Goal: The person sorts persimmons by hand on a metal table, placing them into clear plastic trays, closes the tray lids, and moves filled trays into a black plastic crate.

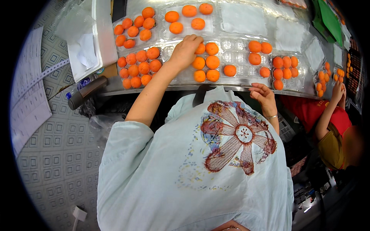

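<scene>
My left hand [185, 52] reaches into a clear plastic tray in the middle, its fingers curled on an orange fruit [200, 49] at the top of a partly filled group. Other fruits [212, 61] sit in that tray's round cups. My right hand [261, 95] is at the table's front edge, fingers loosely bent and apart, holding nothing visible, below a tray [241, 54] with a few fruits spread among bare cups. A fuller tray [139, 68] lies left of my left hand.
More fruit trays [209, 24] line the metal table [181, 85]. At left are a white board [83, 46] and a dark cylinder [86, 93]. Green sheets [325, 21] lie at back right. A co-worker [331, 131] in red and olive works at right, hands on fruit.
</scene>
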The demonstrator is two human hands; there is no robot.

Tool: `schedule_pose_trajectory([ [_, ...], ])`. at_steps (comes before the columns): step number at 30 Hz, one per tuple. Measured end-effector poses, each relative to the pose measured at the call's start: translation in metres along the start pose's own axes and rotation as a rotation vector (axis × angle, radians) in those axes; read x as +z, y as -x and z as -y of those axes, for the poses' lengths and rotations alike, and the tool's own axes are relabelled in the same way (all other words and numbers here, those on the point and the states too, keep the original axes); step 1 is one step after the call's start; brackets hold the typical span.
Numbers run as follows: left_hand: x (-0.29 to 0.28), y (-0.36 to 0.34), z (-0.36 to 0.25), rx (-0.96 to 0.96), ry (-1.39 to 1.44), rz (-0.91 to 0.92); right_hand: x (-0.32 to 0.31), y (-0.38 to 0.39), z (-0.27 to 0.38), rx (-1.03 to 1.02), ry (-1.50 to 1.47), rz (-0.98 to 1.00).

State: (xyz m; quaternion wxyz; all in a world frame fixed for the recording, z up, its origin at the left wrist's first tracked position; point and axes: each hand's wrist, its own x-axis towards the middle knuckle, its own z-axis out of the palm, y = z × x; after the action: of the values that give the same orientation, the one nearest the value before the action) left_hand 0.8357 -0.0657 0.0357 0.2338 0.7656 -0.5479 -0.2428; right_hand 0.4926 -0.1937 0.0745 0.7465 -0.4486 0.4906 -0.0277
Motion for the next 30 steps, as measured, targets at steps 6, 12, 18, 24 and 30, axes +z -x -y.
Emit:
schedule_pose_trajectory([
  [6, -0.002, -0.002, -0.013, -0.071, -0.082, -0.021, -0.024, 0.006, -0.011, -0.036, -0.011, -0.028],
  [12, 0.005, -0.004, -0.008, -0.131, -0.041, -0.016, -0.056, 0.011, -0.009, -0.073, -0.058, -0.104],
  [18, 0.003, 0.002, -0.004, -0.101, 0.081, -0.02, -0.089, 0.019, -0.015, -0.09, -0.117, -0.182],
  [24, -0.001, 0.009, -0.018, -0.083, -0.087, -0.077, -0.103, 0.022, -0.018, -0.079, -0.14, -0.193],
  [30, 0.002, 0.004, -0.026, -0.019, -0.249, -0.058, -0.107, 0.018, -0.017, -0.074, -0.13, -0.203],
])
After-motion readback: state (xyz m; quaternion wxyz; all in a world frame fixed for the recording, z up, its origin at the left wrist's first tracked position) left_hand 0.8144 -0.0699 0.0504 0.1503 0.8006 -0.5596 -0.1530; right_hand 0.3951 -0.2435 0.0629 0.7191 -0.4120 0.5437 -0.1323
